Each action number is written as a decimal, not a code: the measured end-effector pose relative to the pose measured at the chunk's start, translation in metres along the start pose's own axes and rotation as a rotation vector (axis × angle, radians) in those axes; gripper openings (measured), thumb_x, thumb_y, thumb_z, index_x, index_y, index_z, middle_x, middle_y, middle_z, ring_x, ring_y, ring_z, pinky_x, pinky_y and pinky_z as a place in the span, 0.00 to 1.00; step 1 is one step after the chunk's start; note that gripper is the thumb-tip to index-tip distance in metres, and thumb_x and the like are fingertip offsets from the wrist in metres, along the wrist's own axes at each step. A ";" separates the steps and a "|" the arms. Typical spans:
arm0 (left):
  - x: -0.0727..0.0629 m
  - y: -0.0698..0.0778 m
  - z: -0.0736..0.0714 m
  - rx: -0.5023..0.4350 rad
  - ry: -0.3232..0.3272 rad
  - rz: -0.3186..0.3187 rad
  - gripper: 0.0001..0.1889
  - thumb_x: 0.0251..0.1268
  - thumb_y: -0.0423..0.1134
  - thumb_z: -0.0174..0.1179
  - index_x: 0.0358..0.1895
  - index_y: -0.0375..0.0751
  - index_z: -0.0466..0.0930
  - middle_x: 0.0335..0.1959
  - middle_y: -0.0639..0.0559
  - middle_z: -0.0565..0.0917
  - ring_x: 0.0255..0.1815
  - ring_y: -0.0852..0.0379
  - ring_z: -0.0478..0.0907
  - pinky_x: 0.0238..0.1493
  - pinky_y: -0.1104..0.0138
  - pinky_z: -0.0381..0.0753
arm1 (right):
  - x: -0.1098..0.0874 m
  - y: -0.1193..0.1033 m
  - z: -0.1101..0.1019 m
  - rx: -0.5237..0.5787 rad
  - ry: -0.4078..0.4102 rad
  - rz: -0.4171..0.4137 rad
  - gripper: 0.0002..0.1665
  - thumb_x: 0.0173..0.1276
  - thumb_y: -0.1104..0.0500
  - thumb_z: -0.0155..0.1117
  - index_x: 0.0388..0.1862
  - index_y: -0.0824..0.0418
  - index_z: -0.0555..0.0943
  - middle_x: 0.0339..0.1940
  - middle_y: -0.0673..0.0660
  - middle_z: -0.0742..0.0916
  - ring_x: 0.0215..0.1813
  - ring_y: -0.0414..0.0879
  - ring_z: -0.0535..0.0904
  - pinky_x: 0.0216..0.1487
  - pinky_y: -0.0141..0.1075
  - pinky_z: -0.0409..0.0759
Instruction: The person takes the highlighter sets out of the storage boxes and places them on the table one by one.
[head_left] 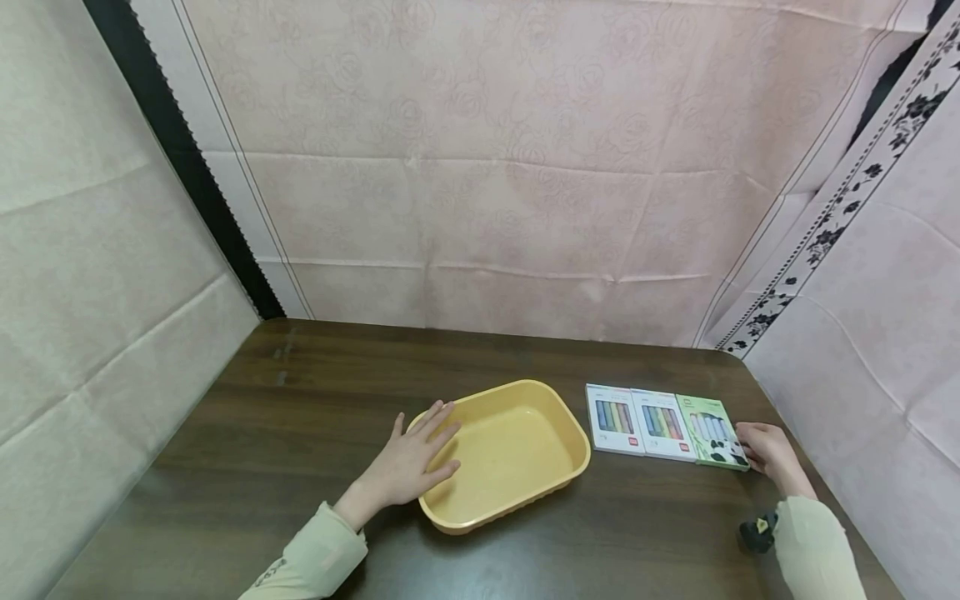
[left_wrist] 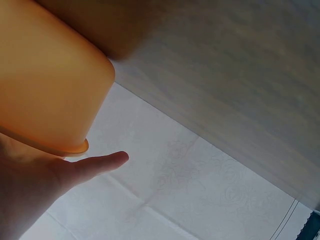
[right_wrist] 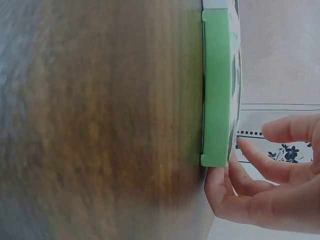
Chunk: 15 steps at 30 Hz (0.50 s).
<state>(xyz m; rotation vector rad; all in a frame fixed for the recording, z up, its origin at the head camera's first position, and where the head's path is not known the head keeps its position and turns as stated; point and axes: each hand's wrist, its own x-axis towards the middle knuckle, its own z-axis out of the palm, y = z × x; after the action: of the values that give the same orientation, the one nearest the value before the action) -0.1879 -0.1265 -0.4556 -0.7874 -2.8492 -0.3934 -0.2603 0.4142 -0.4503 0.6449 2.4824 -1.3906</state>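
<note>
A yellow plastic basin (head_left: 517, 450) stands on the table, its corner and rim also filling the upper left of the left wrist view. My left hand (head_left: 411, 460) lies over the basin's left rim with its fingers spread. Three flat boxes of coloured sticks form a row to the right: a white box (head_left: 615, 419), another white box (head_left: 663, 424) and a green box (head_left: 712, 431) with panda pictures. At the green box's right end, my right hand (head_left: 768, 450) touches it with loosely bent fingers. In the right wrist view, the thumb (right_wrist: 287, 128) stays apart from the box.
The dark wooden table (head_left: 292, 467) carries the basin and boxes. Pale cloth hangs behind it (head_left: 480, 208) and on both sides, with a black floral border (head_left: 832, 229) on the right. A dark ornament (head_left: 759, 532) sits at the right cuff.
</note>
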 end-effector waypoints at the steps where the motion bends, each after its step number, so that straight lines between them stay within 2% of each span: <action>1: 0.000 0.000 0.000 -0.002 -0.003 -0.002 0.30 0.62 0.57 0.46 0.65 0.46 0.62 0.71 0.52 0.53 0.72 0.52 0.48 0.59 0.35 0.51 | 0.000 0.000 0.000 -0.009 0.002 -0.006 0.34 0.67 0.55 0.43 0.63 0.78 0.54 0.32 0.54 0.80 0.28 0.37 0.73 0.31 0.33 0.74; 4: 0.000 -0.001 0.000 -0.001 -0.004 -0.004 0.30 0.62 0.57 0.46 0.65 0.46 0.62 0.71 0.52 0.53 0.72 0.52 0.48 0.59 0.35 0.51 | -0.001 0.001 0.001 -0.042 0.011 -0.023 0.34 0.67 0.54 0.42 0.63 0.78 0.55 0.40 0.66 0.78 0.30 0.38 0.73 0.32 0.32 0.74; 7: 0.000 -0.001 0.000 0.005 0.003 -0.001 0.30 0.62 0.57 0.46 0.65 0.46 0.62 0.71 0.51 0.54 0.72 0.52 0.49 0.58 0.35 0.52 | -0.005 0.002 0.001 -0.095 0.004 -0.071 0.37 0.67 0.50 0.40 0.62 0.79 0.55 0.50 0.75 0.71 0.32 0.37 0.73 0.32 0.31 0.75; 11: 0.002 -0.002 0.000 0.009 0.011 0.003 0.30 0.62 0.56 0.46 0.64 0.45 0.63 0.70 0.50 0.56 0.71 0.52 0.50 0.57 0.35 0.53 | -0.008 0.003 0.003 -0.151 0.045 -0.113 0.37 0.67 0.49 0.39 0.62 0.78 0.57 0.55 0.76 0.68 0.33 0.36 0.72 0.30 0.28 0.75; 15: 0.002 -0.002 -0.001 -0.013 0.013 -0.002 0.29 0.64 0.57 0.44 0.64 0.45 0.63 0.70 0.51 0.56 0.71 0.53 0.51 0.58 0.35 0.52 | -0.010 0.001 0.008 -0.234 0.125 -0.161 0.34 0.67 0.50 0.40 0.59 0.78 0.61 0.54 0.76 0.70 0.38 0.46 0.73 0.32 0.30 0.71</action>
<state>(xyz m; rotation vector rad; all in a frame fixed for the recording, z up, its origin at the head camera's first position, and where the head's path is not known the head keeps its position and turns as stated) -0.1906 -0.1276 -0.4542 -0.7823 -2.8386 -0.4162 -0.2507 0.4053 -0.4516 0.5066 2.7944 -1.1141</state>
